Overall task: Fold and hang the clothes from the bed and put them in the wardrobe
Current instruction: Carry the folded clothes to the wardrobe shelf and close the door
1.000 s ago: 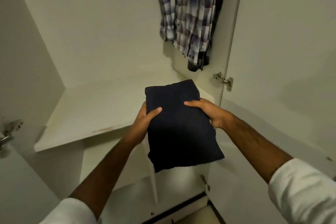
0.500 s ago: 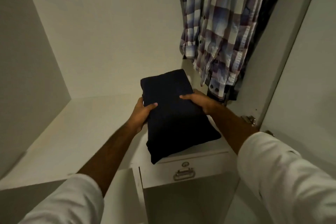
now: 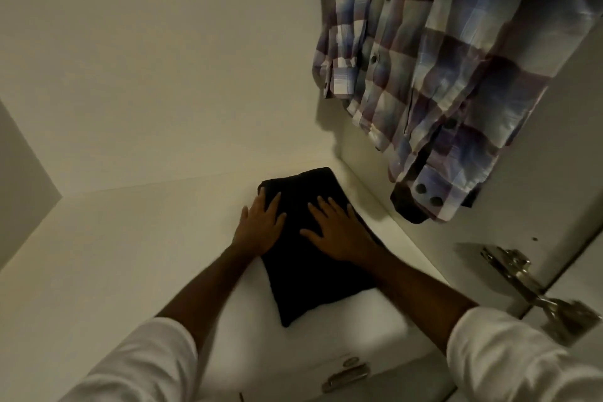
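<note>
A folded dark garment [image 3: 313,281] lies flat on the white wardrobe shelf [image 3: 137,258], near the shelf's right side. My left hand [image 3: 259,227] rests flat on its left edge with fingers straight. My right hand [image 3: 336,232] presses flat on its middle, fingers spread. A plaid shirt [image 3: 434,68] hangs at the upper right inside the wardrobe, with a dark garment [image 3: 408,209] showing behind its hem.
Below the shelf's front edge is a drawer with a metal handle [image 3: 346,377]. A metal door hinge [image 3: 535,284] sits at the right on the wardrobe side. The shelf's left part is bare white board.
The folded garment went from being held in the air in both hands to lying on the shelf. Both hands let go of their grip and now lie flat on top.
</note>
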Motion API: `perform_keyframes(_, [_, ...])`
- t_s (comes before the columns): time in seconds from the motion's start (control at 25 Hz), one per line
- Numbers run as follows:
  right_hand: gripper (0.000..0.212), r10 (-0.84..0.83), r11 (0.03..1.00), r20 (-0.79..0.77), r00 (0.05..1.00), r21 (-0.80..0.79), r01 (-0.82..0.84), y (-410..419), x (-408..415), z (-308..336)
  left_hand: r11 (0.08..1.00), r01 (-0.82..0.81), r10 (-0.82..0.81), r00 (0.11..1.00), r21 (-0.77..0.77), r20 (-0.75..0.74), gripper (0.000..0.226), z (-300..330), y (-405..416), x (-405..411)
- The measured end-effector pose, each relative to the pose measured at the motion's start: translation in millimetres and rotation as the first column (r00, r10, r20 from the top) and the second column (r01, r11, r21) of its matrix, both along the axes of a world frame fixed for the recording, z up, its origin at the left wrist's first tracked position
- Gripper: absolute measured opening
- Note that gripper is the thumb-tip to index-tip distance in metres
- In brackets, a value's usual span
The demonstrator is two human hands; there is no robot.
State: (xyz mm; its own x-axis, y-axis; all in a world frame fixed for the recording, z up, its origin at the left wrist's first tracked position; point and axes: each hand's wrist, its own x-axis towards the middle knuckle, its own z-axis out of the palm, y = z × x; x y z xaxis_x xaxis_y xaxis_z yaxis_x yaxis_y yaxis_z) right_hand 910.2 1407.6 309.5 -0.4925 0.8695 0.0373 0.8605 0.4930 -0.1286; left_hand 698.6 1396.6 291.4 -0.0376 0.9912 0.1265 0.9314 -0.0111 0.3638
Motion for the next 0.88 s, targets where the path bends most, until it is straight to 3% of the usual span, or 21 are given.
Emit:
perform_keyframes(0.52, [0.075, -0.120, 0.992, -0.042, 0.992, -0.035, 0.119, 133, 21, -1, 0.994, 0.101, -0.102, 0.994, -0.031, -0.033, 0.065, -4, 152, 15])
perform_keyframes(0.72, [0.073, -0.137, 0.990, -0.010, 0.990, -0.024, 0.137, 138, 20, 5, 0.991, 0.135, -0.134, 0.991, -0.011, 0.025, 0.068, -4, 163, 12])
perform_keyframes(0.88, [0.074, -0.228, 0.973, 0.074, 0.971, -0.007, 0.229, 106, 26, 5, 0.986, 0.160, -0.161, 0.987, -0.043, -0.019, 0.077, -6, 127, 16])
